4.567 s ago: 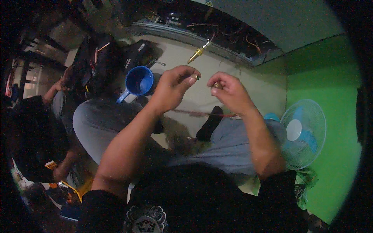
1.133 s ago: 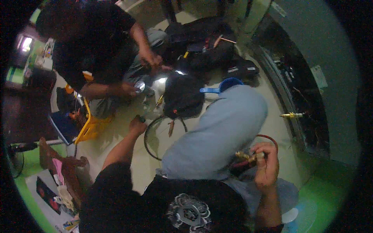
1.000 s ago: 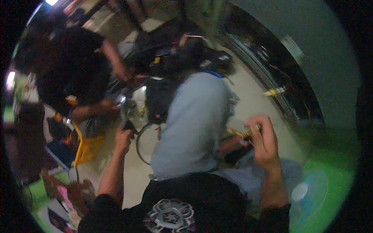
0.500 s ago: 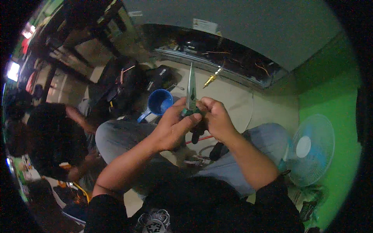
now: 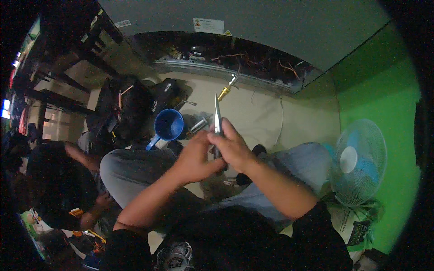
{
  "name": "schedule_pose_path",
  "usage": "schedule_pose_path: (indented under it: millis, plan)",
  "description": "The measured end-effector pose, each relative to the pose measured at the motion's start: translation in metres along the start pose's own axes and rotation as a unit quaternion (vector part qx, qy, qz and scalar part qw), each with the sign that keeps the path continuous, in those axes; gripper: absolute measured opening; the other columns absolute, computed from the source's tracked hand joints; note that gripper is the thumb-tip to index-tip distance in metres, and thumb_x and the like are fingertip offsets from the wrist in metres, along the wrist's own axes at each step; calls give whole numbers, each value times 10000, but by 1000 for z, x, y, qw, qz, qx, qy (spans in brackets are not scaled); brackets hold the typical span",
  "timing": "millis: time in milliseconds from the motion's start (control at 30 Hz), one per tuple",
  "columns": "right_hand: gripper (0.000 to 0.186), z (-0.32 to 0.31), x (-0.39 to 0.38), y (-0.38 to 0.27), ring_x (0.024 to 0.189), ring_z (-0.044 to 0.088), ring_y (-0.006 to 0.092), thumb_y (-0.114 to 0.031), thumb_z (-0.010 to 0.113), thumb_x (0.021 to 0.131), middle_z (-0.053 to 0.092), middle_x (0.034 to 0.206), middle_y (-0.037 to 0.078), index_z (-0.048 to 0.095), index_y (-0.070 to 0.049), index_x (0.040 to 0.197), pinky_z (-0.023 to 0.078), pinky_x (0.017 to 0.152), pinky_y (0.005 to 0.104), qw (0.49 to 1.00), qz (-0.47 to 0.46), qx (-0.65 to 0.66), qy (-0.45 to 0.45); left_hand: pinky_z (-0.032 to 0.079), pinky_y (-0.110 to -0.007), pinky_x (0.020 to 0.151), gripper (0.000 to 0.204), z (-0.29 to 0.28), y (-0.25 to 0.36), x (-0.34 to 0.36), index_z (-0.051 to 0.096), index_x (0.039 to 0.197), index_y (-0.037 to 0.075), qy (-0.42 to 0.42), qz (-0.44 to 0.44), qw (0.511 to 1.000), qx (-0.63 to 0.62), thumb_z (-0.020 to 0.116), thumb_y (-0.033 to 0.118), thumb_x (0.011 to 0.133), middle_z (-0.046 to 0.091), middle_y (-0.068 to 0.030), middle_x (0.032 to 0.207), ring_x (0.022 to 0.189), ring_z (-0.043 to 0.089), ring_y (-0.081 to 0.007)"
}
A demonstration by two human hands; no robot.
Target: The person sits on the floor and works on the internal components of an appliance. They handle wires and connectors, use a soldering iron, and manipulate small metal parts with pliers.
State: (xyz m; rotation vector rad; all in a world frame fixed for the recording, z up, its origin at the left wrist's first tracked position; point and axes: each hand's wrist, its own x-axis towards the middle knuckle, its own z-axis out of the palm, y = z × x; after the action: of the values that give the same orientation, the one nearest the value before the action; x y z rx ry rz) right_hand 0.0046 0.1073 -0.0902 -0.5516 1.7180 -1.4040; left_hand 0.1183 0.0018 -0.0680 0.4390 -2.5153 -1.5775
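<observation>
Long-nose pliers (image 5: 217, 119) point up and away from me between my two hands, their jaws looking closed. My left hand (image 5: 194, 158) wraps round the handle end, its thumb lying low across it. Just right of it, my right hand (image 5: 234, 148) grips the pliers near the pivot, so the handles are mostly hidden. Beyond the jaw tips, a brass fitting (image 5: 223, 94) on a silver stem hangs from the open lower compartment of a large grey appliance (image 5: 280, 31). The tips overlap the fitting in view; I cannot tell whether they touch.
A blue dipper (image 5: 169, 124) stands left of my hands, with a silver metal cylinder (image 5: 199, 124) beside it. Further left are a black bag (image 5: 106, 106) and a co-worker's arm (image 5: 83, 156). On the right, a fan (image 5: 359, 162) stands by the green wall (image 5: 384, 90).
The pliers have turned edge-on and dropped slightly. My right hand has shifted left and down, over the pliers. The view has moved, and the silver cylinder now shows beside the dipper.
</observation>
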Motion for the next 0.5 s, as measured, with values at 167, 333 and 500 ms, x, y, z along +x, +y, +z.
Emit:
schedule_pose_path:
  millis: [167,333,500]
  plan:
    - [441,-63,-3,-25,853,595,216,-145,602,912,569,1029,71,472,-109,1332,518,680,360,837,179,477,-198,486,-337,804,445,-47,17,2,528,1264,34,36,-19,995,-87,701,265,925,642,-157,1002,919,618,-221]
    - [793,-42,-58,-46,874,613,235,8,634,820,564,1069,96,271,-125,1512,534,678,385,924,128,220,-285,503,-339,867,347,-76,27,-20,688,1109,-8,54,56,997,16,588,306,998,704,-112,1032,956,656,-195]
    - [575,-41,-132,-45,871,605,164,31,618,761,588,1016,76,462,-36,1310,510,732,312,972,-18,-160,-173,516,-345,790,289,-72,25,-83,707,1033,-4,78,7,989,-128,596,256,977,723,-141,956,886,692,-235]
